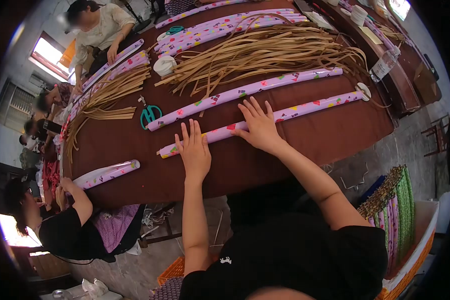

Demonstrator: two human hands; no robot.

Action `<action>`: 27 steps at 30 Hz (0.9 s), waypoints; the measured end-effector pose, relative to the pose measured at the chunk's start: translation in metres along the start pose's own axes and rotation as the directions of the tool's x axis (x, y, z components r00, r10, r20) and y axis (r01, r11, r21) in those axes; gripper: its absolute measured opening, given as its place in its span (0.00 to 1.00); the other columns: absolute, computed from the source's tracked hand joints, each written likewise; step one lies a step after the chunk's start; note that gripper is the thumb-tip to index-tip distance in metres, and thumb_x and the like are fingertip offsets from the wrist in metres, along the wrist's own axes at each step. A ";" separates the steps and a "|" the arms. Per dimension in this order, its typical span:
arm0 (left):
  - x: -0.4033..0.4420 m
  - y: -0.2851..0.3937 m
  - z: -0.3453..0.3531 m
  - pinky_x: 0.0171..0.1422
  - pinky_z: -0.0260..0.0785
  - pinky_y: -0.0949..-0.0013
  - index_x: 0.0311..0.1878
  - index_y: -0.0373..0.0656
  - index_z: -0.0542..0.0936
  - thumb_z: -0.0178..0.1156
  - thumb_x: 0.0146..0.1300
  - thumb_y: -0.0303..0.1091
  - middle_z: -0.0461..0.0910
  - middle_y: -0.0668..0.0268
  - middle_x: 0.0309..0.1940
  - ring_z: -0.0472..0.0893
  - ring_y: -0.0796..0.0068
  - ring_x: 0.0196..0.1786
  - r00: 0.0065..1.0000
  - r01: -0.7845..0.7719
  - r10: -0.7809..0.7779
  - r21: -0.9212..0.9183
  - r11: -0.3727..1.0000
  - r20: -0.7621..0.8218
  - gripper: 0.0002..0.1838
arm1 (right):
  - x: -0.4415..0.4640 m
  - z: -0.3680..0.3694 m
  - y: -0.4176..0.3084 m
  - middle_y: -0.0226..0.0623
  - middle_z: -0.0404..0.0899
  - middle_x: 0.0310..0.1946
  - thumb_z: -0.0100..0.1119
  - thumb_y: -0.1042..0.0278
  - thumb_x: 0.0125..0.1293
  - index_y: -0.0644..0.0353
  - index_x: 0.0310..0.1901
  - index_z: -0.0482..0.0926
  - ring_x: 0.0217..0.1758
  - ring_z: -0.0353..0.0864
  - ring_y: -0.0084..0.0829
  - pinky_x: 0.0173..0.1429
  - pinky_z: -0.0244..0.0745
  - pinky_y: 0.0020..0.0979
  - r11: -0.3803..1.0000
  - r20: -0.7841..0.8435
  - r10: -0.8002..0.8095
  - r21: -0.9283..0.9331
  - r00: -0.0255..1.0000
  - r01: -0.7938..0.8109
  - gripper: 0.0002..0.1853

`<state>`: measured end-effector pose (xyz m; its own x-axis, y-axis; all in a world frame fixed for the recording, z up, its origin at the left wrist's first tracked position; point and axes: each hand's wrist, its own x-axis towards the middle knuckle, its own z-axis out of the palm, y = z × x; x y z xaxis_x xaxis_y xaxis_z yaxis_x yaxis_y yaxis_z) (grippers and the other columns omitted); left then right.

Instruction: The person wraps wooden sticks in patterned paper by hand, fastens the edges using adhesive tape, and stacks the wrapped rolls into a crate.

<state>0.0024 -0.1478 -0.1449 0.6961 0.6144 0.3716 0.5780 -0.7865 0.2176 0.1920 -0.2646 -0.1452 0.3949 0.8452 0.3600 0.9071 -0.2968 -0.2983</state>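
Observation:
A long, thin lilac roll with a colourful print (310, 106) lies slantwise on the brown-covered table (305, 145) before me. My left hand (194, 156) rests on it near its left end, fingers stretched out. Further right, my right hand (260, 126) lies flat over the same roll with the fingers spread. A narrow tan tip pokes out at the roll's left end. Just beyond lies a second printed roll (245, 93), roughly parallel. Teal-handled scissors (150, 117) touch or nearly touch its left end. A white tape roll (363, 91) sits at the right end of the nearer roll.
Many tan strips (265, 50) lie across the far table, with more printed rolls (225, 30) behind. A clear bottle (385, 65) stands at right. Co-workers sit at left, one beside a printed roll (110, 173). A crate of wrapped bundles (400, 215) stands at lower right.

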 end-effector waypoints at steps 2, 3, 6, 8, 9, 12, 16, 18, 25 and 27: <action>-0.002 0.000 0.000 0.78 0.35 0.48 0.72 0.38 0.60 0.41 0.75 0.39 0.58 0.59 0.74 0.50 0.58 0.78 1.000 0.000 0.000 0.007 1.000 -0.004 0.26 | 0.001 0.001 0.009 0.45 0.65 0.68 0.64 0.39 0.56 0.62 0.67 0.65 0.78 0.50 0.40 0.78 0.34 0.53 0.993 0.059 -0.044 0.115 0.997 0.038 0.44; -0.002 0.001 -0.001 0.78 0.35 0.48 0.72 0.38 0.61 0.41 0.75 0.39 0.59 0.59 0.74 0.51 0.58 0.78 1.000 0.005 -0.005 -0.001 1.000 -0.002 0.26 | 0.002 -0.006 0.010 0.45 0.65 0.68 0.64 0.39 0.56 0.62 0.67 0.65 0.78 0.50 0.40 0.78 0.34 0.53 0.993 0.059 -0.047 0.113 0.997 0.040 0.44; -0.001 0.002 -0.003 0.78 0.35 0.48 0.72 0.38 0.61 0.41 0.75 0.39 0.59 0.59 0.73 0.50 0.57 0.78 1.000 0.013 -0.013 -0.019 1.000 0.000 0.26 | 0.006 -0.018 0.009 0.43 0.64 0.69 0.65 0.43 0.56 0.60 0.69 0.62 0.78 0.49 0.40 0.78 0.34 0.51 0.970 0.216 -0.014 0.239 0.976 -0.039 0.44; -0.002 0.001 -0.003 0.78 0.35 0.48 0.72 0.38 0.61 0.41 0.75 0.38 0.59 0.59 0.73 0.50 0.57 0.78 1.000 0.015 -0.014 -0.027 1.000 0.007 0.26 | 0.007 -0.011 0.006 0.42 0.64 0.69 0.66 0.46 0.56 0.60 0.69 0.61 0.79 0.49 0.40 0.78 0.33 0.50 0.968 0.177 0.069 0.228 0.982 -0.109 0.43; -0.002 0.001 -0.002 0.78 0.35 0.47 0.72 0.38 0.61 0.42 0.75 0.38 0.59 0.59 0.73 0.50 0.57 0.78 1.000 0.012 -0.012 -0.045 0.999 0.000 0.26 | 0.006 -0.010 0.006 0.42 0.64 0.69 0.66 0.46 0.56 0.60 0.69 0.61 0.79 0.49 0.40 0.78 0.33 0.50 0.967 0.178 0.068 0.229 0.982 -0.109 0.43; -0.002 0.000 -0.002 0.78 0.35 0.48 0.72 0.38 0.61 0.42 0.75 0.38 0.59 0.59 0.73 0.50 0.57 0.78 1.000 0.009 -0.009 -0.056 0.998 -0.010 0.26 | 0.006 -0.012 0.004 0.42 0.64 0.69 0.66 0.48 0.56 0.60 0.68 0.62 0.79 0.48 0.40 0.78 0.33 0.49 0.977 0.181 0.071 0.183 0.981 -0.105 0.42; -0.004 0.000 -0.001 0.78 0.35 0.48 0.71 0.38 0.62 0.42 0.74 0.38 0.59 0.58 0.73 0.50 0.57 0.78 1.000 0.000 -0.001 -0.053 0.999 -0.021 0.26 | 0.003 -0.010 0.009 0.43 0.63 0.69 0.66 0.51 0.56 0.59 0.69 0.61 0.79 0.48 0.40 0.79 0.33 0.48 0.975 0.188 0.051 0.205 0.981 -0.090 0.41; -0.004 0.001 -0.001 0.78 0.35 0.48 0.71 0.38 0.62 0.43 0.74 0.37 0.59 0.58 0.73 0.51 0.57 0.78 1.000 0.001 -0.002 -0.052 0.999 -0.023 0.26 | 0.001 -0.009 0.013 0.43 0.63 0.70 0.65 0.52 0.56 0.58 0.69 0.61 0.79 0.48 0.41 0.79 0.33 0.48 0.981 0.168 0.019 0.186 0.986 -0.051 0.41; -0.004 0.001 -0.002 0.79 0.34 0.48 0.72 0.38 0.61 0.43 0.74 0.36 0.59 0.58 0.73 0.51 0.57 0.78 1.000 -0.003 0.002 -0.035 0.999 -0.024 0.26 | 0.004 -0.014 0.005 0.44 0.62 0.70 0.67 0.61 0.53 0.58 0.69 0.60 0.79 0.48 0.42 0.78 0.35 0.48 0.962 0.204 0.050 0.252 0.978 -0.101 0.42; -0.003 0.001 -0.003 0.78 0.33 0.46 0.71 0.38 0.63 0.43 0.74 0.37 0.59 0.58 0.74 0.50 0.57 0.78 0.995 0.037 -0.054 -0.207 0.978 -0.080 0.25 | 0.003 -0.011 0.004 0.44 0.62 0.70 0.67 0.62 0.53 0.58 0.69 0.59 0.79 0.48 0.42 0.78 0.35 0.48 0.972 0.143 0.057 0.219 0.988 -0.087 0.42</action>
<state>-0.0004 -0.1505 -0.1436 0.6271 0.6491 0.4306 0.5024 -0.7595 0.4132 0.1987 -0.2681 -0.1353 0.4208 0.8820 0.2123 0.8154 -0.2652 -0.5146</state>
